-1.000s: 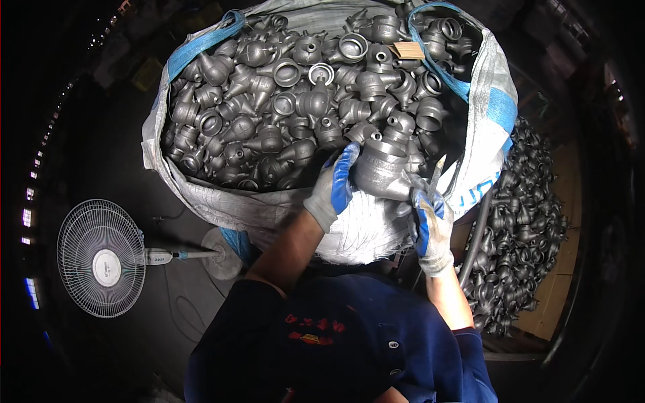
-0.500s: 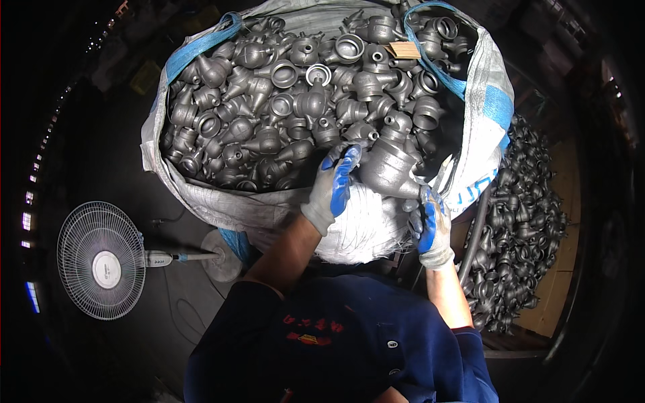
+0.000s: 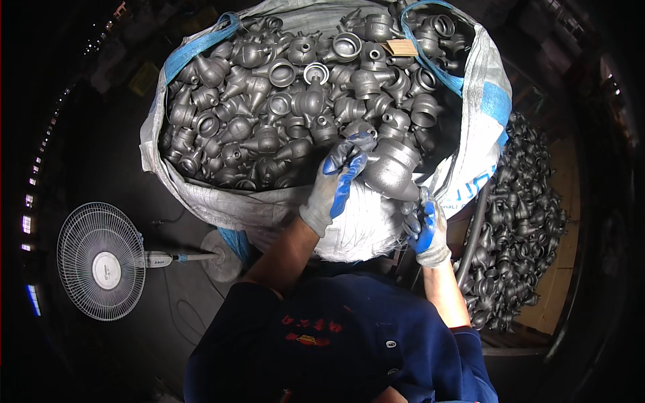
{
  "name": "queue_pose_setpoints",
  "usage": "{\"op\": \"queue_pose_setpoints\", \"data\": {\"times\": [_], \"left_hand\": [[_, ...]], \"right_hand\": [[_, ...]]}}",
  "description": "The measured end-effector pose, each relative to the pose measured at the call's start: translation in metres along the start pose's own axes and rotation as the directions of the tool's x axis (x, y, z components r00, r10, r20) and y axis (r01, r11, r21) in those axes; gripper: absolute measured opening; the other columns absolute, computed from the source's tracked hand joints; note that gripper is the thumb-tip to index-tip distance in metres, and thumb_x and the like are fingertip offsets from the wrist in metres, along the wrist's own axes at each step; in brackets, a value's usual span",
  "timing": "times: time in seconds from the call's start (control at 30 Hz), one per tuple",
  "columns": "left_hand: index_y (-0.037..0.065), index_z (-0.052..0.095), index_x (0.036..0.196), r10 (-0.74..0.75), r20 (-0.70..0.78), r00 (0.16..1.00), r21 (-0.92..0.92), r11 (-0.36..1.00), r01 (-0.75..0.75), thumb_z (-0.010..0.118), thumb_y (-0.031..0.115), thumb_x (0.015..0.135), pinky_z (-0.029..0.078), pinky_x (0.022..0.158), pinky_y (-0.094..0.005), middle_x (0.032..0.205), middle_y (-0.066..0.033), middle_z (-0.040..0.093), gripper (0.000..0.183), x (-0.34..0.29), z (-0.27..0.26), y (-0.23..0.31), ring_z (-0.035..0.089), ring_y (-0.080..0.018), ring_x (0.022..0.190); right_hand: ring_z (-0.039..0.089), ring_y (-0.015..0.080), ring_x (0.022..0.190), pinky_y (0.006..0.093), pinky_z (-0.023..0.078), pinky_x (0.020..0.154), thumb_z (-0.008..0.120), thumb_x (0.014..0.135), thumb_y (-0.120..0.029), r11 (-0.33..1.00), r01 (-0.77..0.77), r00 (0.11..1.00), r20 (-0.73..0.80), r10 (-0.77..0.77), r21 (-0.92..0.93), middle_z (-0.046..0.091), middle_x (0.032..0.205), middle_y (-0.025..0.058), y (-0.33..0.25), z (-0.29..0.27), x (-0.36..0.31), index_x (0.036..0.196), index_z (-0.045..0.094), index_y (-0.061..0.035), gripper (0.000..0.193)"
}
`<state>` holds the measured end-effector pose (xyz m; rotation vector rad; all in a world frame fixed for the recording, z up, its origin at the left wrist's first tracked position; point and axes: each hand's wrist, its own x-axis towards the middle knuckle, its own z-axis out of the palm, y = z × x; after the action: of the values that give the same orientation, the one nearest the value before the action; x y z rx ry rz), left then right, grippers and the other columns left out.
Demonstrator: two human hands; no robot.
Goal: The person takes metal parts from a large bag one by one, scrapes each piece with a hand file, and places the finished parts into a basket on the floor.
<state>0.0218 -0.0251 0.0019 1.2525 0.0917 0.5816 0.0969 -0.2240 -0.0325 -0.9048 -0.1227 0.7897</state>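
Note:
A large grey metal casting (image 3: 390, 169), round-bodied with a ribbed collar and narrow stub ends, is held tilted over the near rim of the bag. My left hand (image 3: 338, 176), in a grey glove with a blue coating, closes on the stub at its left side. My gloved right hand (image 3: 426, 228) grips the lower right stub with its fingertips. Beneath and beyond the casting, the white woven bag (image 3: 248, 209) holds a heap of similar grey castings (image 3: 269, 138), some with open round mouths facing up.
A second pile of castings (image 3: 514, 228) lies right of the bag, beside a tan board (image 3: 561, 248). A standing fan (image 3: 101, 260) is at the left, its pole running to a round base (image 3: 222, 255). Blue straps (image 3: 201, 48) loop over the bag's rim. A cardboard piece (image 3: 402, 48) rests on the heap.
The casting has turned slightly between my hands. My left fingers have curled in more around its stub, and my right hand has shifted a little left.

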Motion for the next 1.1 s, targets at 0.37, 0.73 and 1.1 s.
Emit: {"op": "queue_pose_setpoints", "data": {"times": [0.37, 0.73, 1.1], "left_hand": [[-0.001, 0.053, 0.130, -0.001, 0.065, 0.998, -0.019, 1.000, 0.002, 0.056, 0.008, 0.097, 0.043, 0.104, -0.0317, 0.128, -0.0097, 0.058, 0.034, -0.008, -0.006, -0.001, 0.055, -0.0169, 0.120], [-0.005, 0.060, 0.121, -0.381, 0.517, 0.766, -0.029, 0.887, 0.461, 0.069, 0.022, 0.089, 0.049, 0.096, -0.0334, 0.113, -0.0148, 0.065, 0.043, 0.019, -0.033, 0.008, 0.062, -0.0178, 0.109], [0.001, 0.057, 0.126, -0.133, 0.084, 0.988, 0.252, 0.962, 0.108, 0.057, 0.005, 0.086, 0.051, 0.086, -0.0396, 0.110, -0.0166, 0.066, 0.040, -0.004, -0.021, -0.017, 0.065, -0.0321, 0.099]], "right_hand": [[0.035, 0.0045, 0.040, 0.0206, 0.029, 0.039, 0.051, 0.101, -0.031, 0.997, 0.051, 0.997, -0.059, -0.054, -0.057, 0.051, 0.057, -0.0013, -0.019, 0.004, 0.002, 0.092, 0.059, -0.0067, 0.027], [0.042, 0.0051, 0.048, 0.0201, 0.033, 0.044, 0.056, 0.095, -0.011, 0.877, 0.017, 0.974, 0.207, 0.095, -0.481, 0.062, 0.077, 0.0066, -0.080, -0.005, 0.022, 0.124, 0.059, 0.0014, 0.031], [0.058, 0.0104, 0.068, 0.0228, 0.046, 0.060, 0.043, 0.104, -0.026, 0.827, 0.382, 0.922, 0.113, -0.370, -0.413, 0.068, 0.082, 0.0067, -0.053, 0.017, 0.015, 0.114, 0.063, 0.0028, 0.036]]}}
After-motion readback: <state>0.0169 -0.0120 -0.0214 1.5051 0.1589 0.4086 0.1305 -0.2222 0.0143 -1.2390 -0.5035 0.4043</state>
